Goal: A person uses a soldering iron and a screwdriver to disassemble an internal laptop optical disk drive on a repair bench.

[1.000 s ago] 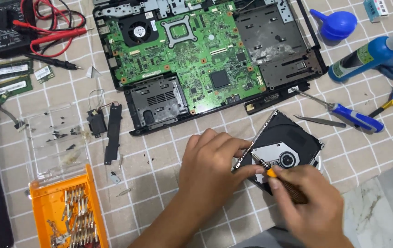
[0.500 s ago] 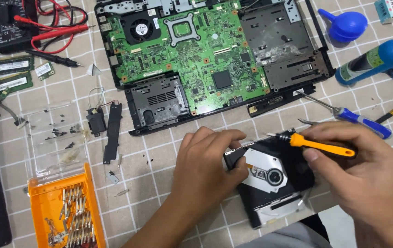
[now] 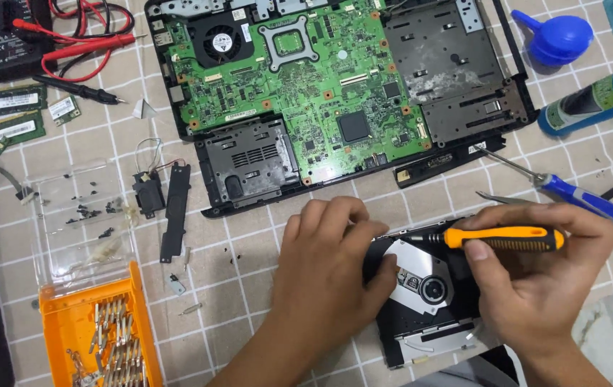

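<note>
Checked cloth in beige and white covers the tabletop [image 3: 249, 287]. Nearest, the optical drive [image 3: 428, 301] lies flat between both hands: thin sheet-metal shell, exposed spindle, likely light but easily bent, so best held by its edges. The left hand [image 3: 328, 265] rests curled on its left edge, pinning it. The right hand [image 3: 536, 279] is closed around an orange-handled screwdriver [image 3: 500, 239], held level, tip toward the drive's far edge (ribbed handle, slim steel shaft). Left sits an orange bit case [image 3: 70, 330]. Farther off lies an opened laptop, its green motherboard [image 3: 306, 79] rigid, fragile.
</note>
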